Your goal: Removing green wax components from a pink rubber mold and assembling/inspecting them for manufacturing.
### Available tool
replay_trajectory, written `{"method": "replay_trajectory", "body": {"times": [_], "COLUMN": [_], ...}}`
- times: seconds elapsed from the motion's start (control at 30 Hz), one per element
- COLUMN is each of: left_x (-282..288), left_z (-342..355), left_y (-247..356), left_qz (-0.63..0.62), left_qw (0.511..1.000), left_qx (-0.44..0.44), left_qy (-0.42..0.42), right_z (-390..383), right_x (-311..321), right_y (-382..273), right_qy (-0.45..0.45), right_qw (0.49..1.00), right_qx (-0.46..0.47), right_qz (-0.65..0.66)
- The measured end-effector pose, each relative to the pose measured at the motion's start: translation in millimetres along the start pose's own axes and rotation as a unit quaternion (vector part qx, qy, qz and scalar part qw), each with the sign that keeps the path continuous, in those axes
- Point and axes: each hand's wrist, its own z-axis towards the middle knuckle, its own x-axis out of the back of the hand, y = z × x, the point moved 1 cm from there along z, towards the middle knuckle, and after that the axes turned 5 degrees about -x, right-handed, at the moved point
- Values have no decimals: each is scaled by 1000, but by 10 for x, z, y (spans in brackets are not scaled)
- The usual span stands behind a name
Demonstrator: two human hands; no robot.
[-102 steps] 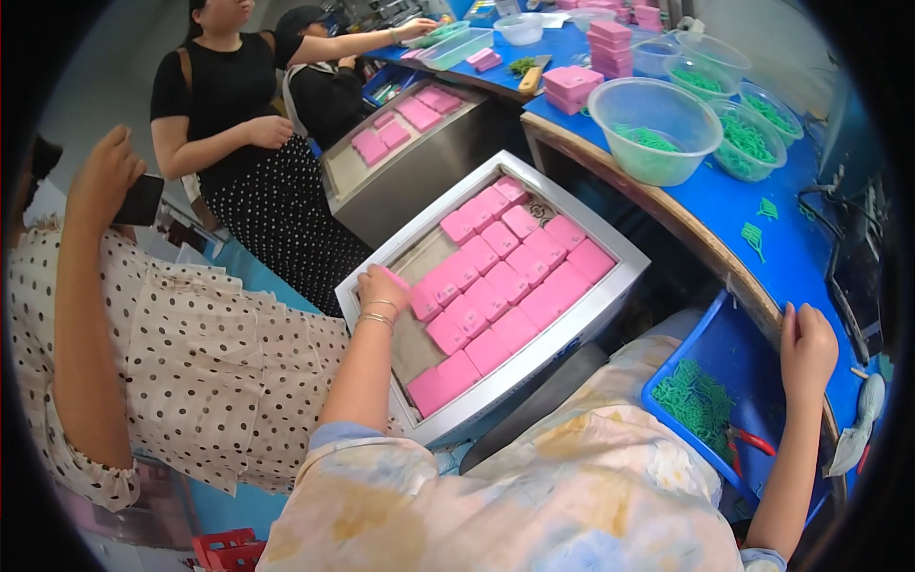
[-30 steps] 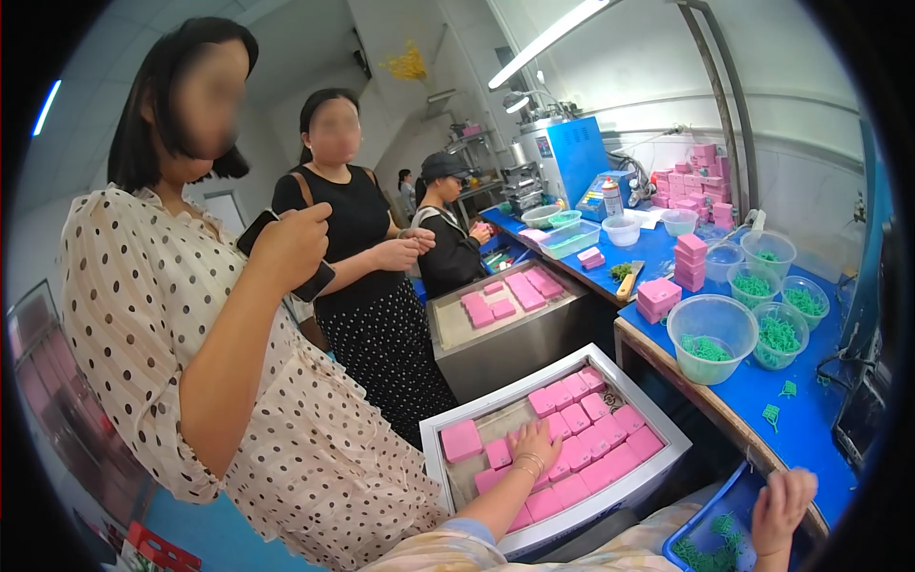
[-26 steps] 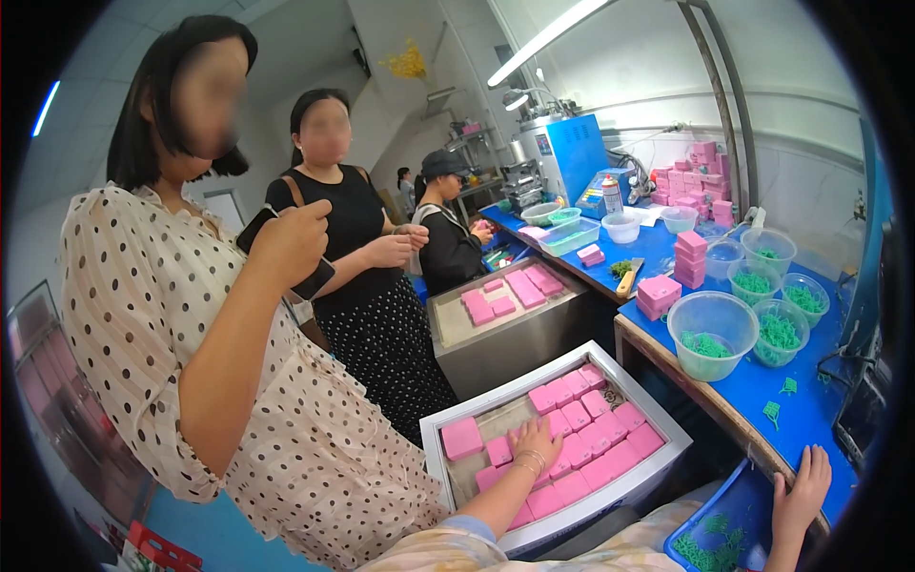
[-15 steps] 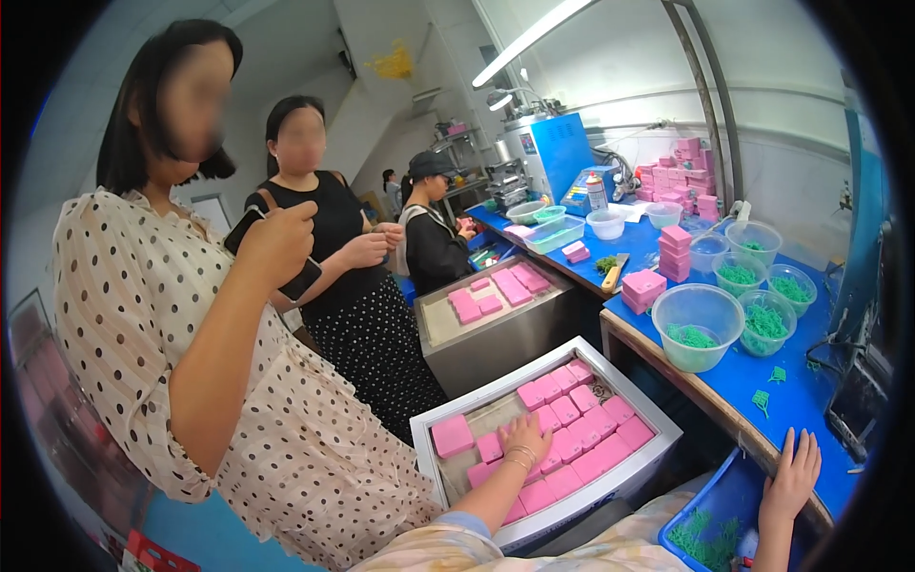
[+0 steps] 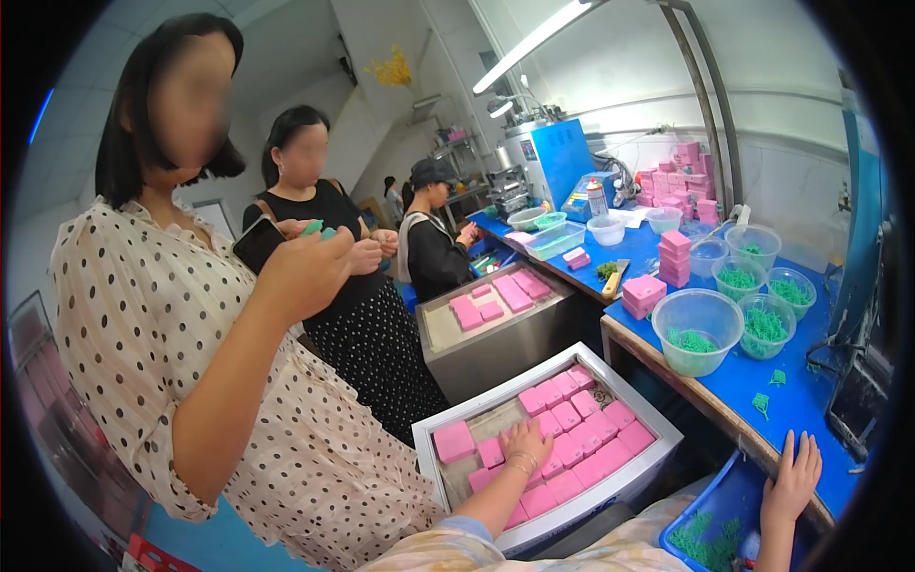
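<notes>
My left hand (image 5: 526,448) lies with fingers spread on pink rectangular blocks (image 5: 596,465), which sit in rows on a white-rimmed, box-like warming tray (image 5: 670,438). It grips none of them. A larger pink block (image 5: 454,440) lies at the tray's left side. To the right, my right hand (image 5: 794,472) rests on the blue bench edge, fingers stretched out and holding nothing. Beneath it, a blue bin (image 5: 717,491) contains thin green pieces (image 5: 710,539). Two flat green lattice pieces (image 5: 760,406) lie on the bench beyond that hand.
Tubs of green pieces (image 5: 765,324) and stacked pink blocks (image 5: 675,259) stand on the blue bench (image 5: 810,381), near a wooden-handled knife (image 5: 615,281). Behind my tray is another metal tray (image 5: 448,324). At left a person (image 5: 248,381) holds a phone; other people are beyond.
The nearest person's raised hand has shifted right and lower, and green pieces now show at its fingers. The person behind has turned their head. Both my hands stay in place.
</notes>
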Motion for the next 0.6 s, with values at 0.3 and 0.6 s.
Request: {"method": "replay_trajectory", "body": {"times": [0.3,0.6], "left_x": [22,21], "left_z": [0,-27], "left_y": [-55,-53], "left_qz": [-8,3], "left_qw": [1000,1000], "left_qx": [-4,-6], "left_qy": [4,8], "right_z": [3,-7], "right_x": [43,135], "right_y": [-29,-50], "right_qy": [4,21], "right_qw": [1000,1000], "right_qx": [-1,21], "right_qz": [8,8]}}
